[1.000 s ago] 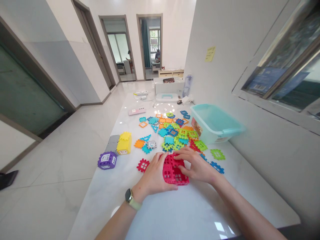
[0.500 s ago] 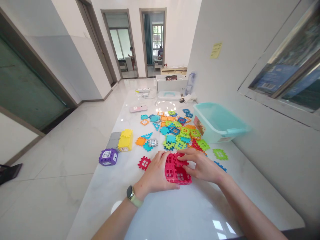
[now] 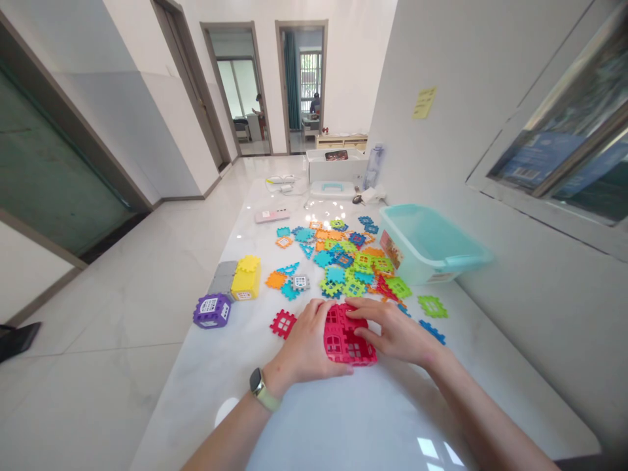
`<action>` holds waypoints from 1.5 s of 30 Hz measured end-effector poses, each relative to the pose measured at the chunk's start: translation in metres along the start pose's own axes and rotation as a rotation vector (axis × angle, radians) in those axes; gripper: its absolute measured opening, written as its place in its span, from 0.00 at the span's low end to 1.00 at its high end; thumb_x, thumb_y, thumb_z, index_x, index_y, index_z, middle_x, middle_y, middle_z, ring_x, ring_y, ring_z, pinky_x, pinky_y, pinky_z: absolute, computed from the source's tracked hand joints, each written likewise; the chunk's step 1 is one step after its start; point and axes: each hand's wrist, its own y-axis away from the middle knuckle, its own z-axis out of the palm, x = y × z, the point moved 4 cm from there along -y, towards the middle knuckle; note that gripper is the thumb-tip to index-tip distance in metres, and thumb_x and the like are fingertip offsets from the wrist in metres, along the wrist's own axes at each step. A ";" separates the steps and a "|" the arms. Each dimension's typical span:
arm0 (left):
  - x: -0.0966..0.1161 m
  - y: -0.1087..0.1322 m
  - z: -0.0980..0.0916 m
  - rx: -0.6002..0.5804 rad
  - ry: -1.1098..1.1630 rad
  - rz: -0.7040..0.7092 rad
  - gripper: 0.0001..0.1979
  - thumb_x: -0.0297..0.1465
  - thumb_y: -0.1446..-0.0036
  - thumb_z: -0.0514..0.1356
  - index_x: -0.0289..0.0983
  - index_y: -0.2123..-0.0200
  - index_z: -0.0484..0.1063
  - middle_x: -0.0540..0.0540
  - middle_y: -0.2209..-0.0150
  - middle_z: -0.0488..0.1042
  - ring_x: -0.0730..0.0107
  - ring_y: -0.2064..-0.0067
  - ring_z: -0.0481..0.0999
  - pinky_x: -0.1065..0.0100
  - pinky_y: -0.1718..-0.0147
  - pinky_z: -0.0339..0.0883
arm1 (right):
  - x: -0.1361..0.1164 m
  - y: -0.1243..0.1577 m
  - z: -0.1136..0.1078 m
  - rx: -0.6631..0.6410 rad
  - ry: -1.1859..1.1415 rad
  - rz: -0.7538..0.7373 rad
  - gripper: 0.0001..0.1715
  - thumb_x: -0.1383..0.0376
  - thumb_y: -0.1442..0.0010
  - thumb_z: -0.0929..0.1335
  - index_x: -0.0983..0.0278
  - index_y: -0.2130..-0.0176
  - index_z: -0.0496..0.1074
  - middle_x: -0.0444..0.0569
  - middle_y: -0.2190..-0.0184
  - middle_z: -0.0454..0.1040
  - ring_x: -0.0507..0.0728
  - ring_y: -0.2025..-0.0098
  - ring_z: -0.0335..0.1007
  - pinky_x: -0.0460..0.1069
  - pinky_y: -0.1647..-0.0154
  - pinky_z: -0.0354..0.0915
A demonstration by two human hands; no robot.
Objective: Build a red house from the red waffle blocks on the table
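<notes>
Since a second ago, nearly everything is appearing slightly further right in the view, while the left hand [image 3: 309,343] and right hand [image 3: 395,330] are keeping much the same hold on the red block [image 3: 347,335]. That block is sitting at the near middle of the white table [image 3: 314,418], its windowed panels showing between the two hands. On its left side the left hand is cupping it, fingers lying close together toward the far edge and thumb stretching along the near edge. Over its far right part the right hand is bending its fingers onto the top, the thumb standing apart from them and touching further toward the near side; whether they are pinching a single panel, I cannot tell. A watch [image 3: 256,381] is circling the left wrist. Just left of the left hand, a loose red panel [image 3: 283,323] is lying flat. Beyond the hands, a mixed pile of panels [image 3: 343,261] is spreading across the table. Toward the left edge, a purple block [image 3: 212,311] is standing near a yellow block [image 3: 245,281] and a grey block [image 3: 223,278]. Right of the pile, a teal bin [image 3: 415,212] is standing by the wall.
</notes>
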 end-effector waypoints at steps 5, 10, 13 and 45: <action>0.001 -0.002 -0.001 -0.002 -0.011 -0.006 0.54 0.42 0.72 0.77 0.41 0.40 0.57 0.41 0.46 0.62 0.48 0.44 0.64 0.49 0.44 0.62 | -0.004 -0.001 0.001 -0.020 -0.008 0.039 0.18 0.69 0.40 0.66 0.62 0.50 0.75 0.56 0.44 0.73 0.64 0.38 0.64 0.59 0.39 0.63; 0.002 -0.001 -0.002 0.006 -0.009 -0.001 0.54 0.41 0.71 0.77 0.41 0.40 0.57 0.41 0.46 0.62 0.49 0.44 0.64 0.49 0.44 0.62 | -0.005 -0.003 0.002 -0.017 -0.014 0.088 0.19 0.70 0.41 0.66 0.60 0.51 0.74 0.54 0.41 0.70 0.64 0.39 0.65 0.59 0.40 0.64; 0.003 0.000 -0.002 0.014 -0.014 0.000 0.53 0.40 0.71 0.77 0.41 0.41 0.57 0.42 0.46 0.62 0.50 0.44 0.64 0.51 0.44 0.63 | 0.002 -0.001 0.002 -0.009 -0.074 0.087 0.25 0.68 0.41 0.67 0.60 0.43 0.68 0.54 0.40 0.68 0.64 0.40 0.66 0.60 0.40 0.63; -0.004 0.005 -0.004 -0.038 0.004 -0.031 0.60 0.42 0.70 0.76 0.40 0.35 0.51 0.37 0.40 0.57 0.45 0.39 0.60 0.47 0.40 0.57 | 0.019 -0.003 0.005 0.037 -0.186 0.220 0.23 0.60 0.47 0.74 0.63 0.52 0.73 0.50 0.57 0.78 0.62 0.57 0.72 0.54 0.54 0.64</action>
